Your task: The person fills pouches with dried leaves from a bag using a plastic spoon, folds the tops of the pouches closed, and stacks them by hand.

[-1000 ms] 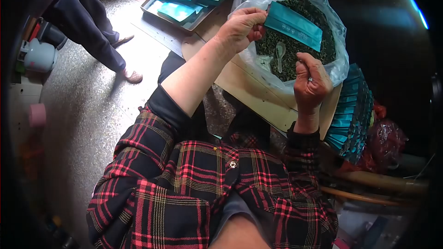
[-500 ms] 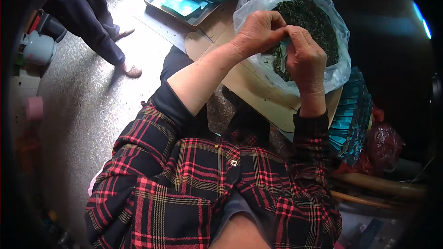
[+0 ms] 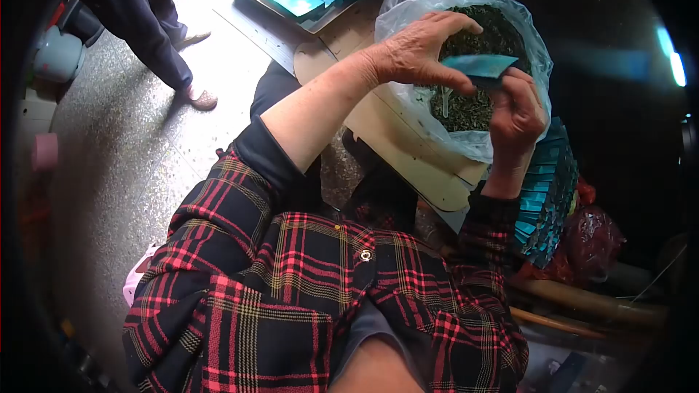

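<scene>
My right hand (image 3: 515,110) grips a teal foil packet (image 3: 482,66) by its right end, above an open clear plastic bag (image 3: 466,147). Dried dark green leaves (image 3: 475,110) fill the bag. On the left, my left hand (image 3: 422,49) has its thumb and fingers spread wide, the thumb tip close to the packet's left end. A small pale scoop (image 3: 445,104) lies on the leaves under the hands, partly hidden. Rows of teal packets (image 3: 542,196) are stacked beside my right forearm.
A shallow box (image 3: 314,28) of teal packets stands at the back left on the cardboard-covered surface (image 3: 408,153). A person's legs (image 3: 149,29) stand on the speckled floor at left. Red plastic bags (image 3: 591,240) lie at right, near a wooden pole (image 3: 590,298).
My hands were together over the leaves and have parted. My right hand has moved right with the packet, now in plain view, while my left hand's fingers have spread.
</scene>
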Available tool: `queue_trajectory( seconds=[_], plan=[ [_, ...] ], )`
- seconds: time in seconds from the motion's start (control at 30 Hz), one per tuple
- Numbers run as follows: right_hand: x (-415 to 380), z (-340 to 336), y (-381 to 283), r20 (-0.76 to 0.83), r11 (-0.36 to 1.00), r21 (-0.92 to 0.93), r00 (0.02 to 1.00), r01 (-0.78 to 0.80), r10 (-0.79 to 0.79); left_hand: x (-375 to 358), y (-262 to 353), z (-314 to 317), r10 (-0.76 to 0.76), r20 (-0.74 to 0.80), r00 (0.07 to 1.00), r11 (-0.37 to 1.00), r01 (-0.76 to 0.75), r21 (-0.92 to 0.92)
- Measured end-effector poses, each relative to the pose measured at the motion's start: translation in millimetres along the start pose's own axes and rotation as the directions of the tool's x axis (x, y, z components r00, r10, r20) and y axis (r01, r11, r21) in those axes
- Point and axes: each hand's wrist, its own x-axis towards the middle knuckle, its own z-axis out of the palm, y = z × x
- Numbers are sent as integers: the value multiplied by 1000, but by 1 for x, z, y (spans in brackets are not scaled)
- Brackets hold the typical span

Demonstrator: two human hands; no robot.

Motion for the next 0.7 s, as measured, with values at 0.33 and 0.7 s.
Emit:
queue_trajectory(
  seconds=[0.33, 0.7],
  plan=[
    [-3, -12, -1, 226, 925, 327, 966, -194, 123, -5, 0, -1, -239, 442, 864, 931, 333, -147],
    [4, -7, 11, 353, 946, 316, 935, -75, -44, -12, -12, 13, -153, 288, 945, 988, 153, 20]
  ],
)
